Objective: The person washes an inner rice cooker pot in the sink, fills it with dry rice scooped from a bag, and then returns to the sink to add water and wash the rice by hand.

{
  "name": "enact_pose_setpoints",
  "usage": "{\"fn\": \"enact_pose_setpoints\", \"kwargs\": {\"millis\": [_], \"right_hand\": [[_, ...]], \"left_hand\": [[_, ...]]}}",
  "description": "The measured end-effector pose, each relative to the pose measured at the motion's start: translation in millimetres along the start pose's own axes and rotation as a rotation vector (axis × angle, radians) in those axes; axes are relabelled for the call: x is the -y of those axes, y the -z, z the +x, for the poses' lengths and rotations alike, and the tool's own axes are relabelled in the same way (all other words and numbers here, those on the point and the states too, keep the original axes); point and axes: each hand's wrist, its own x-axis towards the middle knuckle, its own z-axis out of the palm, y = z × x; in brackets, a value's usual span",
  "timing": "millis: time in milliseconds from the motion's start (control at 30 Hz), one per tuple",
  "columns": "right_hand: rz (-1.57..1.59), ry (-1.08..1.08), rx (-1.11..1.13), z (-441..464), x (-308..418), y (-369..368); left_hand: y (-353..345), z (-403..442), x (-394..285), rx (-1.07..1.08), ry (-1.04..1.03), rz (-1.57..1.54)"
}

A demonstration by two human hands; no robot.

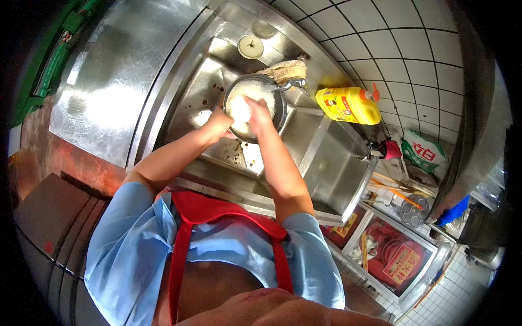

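A dark round pot [280,108] stands in the left basin of the steel sink, under the tap [293,83]. Inside it is a whitish mass that looks like rice in cloudy water [251,90]. My left hand [218,125] grips the pot's near-left rim, with some fingers underneath, out of sight. My right hand [259,115] reaches over the near rim into the pot. Its fingertips are lost in the white contents and the bright glare, so their pose is unclear.
Dark bits are scattered on the sink floor [209,81]. A beige cloth [285,71] and a round drain cover [250,47] lie along the back. A yellow pump bottle [348,105] stands on the right ledge, near a tiled wall [380,43]. A steel counter [119,70] adjoins on the left.
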Motion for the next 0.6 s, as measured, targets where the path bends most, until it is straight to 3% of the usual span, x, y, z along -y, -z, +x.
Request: {"fn": "enact_pose_setpoints", "kwargs": {"millis": [67, 200, 233, 333, 367, 467, 500, 533, 600], "right_hand": [[-0.825, 0.34, -0.264, -1, 3, -12], [-1.464, 0.188, 0.259, -43, 40, -9], [-1.632, 0.265, 0.341, -36, 29, 14], [-1.727, 0.158, 0.238, -18, 35, 38], [-1.551, 0.131, 0.144, -2, 27, 41], [-0.894, 0.313, 0.004, -1, 27, 5], [-1.051, 0.354, 0.072, 4, 16, -3], [-1.249, 0.253, 0.11, 4, 5, -6], [-1.412, 0.269, 0.219, -23, 20, -7]], "left_hand": [[1, 9, 6, -0.058, 0.03, 0.034], [5, 21, 12, -0.029, 0.015, 0.088], [3, 16, 9, -0.06, 0.013, 0.109], [1, 15, 10, -0.084, 0.026, 0.149], [1, 21, 18, -0.084, 0.019, 0.146], [-7, 16, 15, -0.075, 0.022, 0.104], [-9, 11, 9, -0.072, 0.027, 0.086], [-8, 7, 5, -0.034, 0.021, 0.066], [-4, 2, 0, 0.047, 0.008, 0.024]]}}
